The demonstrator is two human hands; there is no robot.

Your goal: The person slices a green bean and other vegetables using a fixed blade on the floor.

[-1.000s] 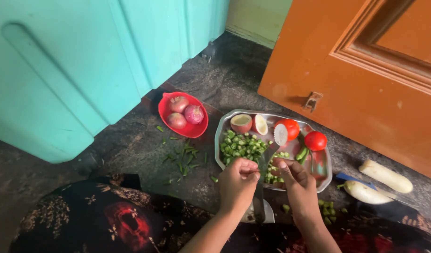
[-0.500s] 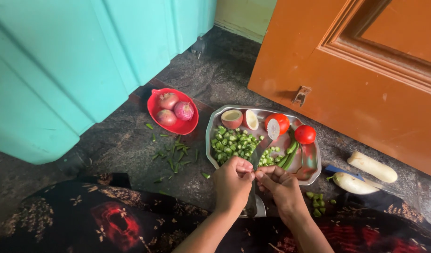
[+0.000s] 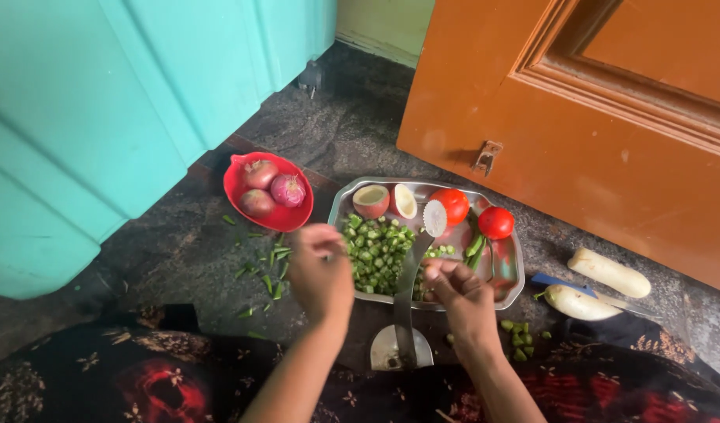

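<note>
On the floor, beside the upright blade (image 3: 411,274) over the steel tray (image 3: 510,291), okra pieces (image 3: 376,254) are pinched in closed right hand (image 3: 454,294), left hand (image 3: 321,270) half-curled empty; fingers could be nicked by blade.

The upright curved metal blade on a floor stand (image 3: 411,290) rises between the left hand (image 3: 321,274) and the right hand (image 3: 454,291), so it blocks a direct crossing. The rectangular steel tray (image 3: 510,291) is crowded, with the red oval plastic bowl of onions (image 3: 242,205) just beside it. Bare dark stone floor (image 3: 340,125) lies open beyond, up to the orange wooden door (image 3: 579,133).
</note>
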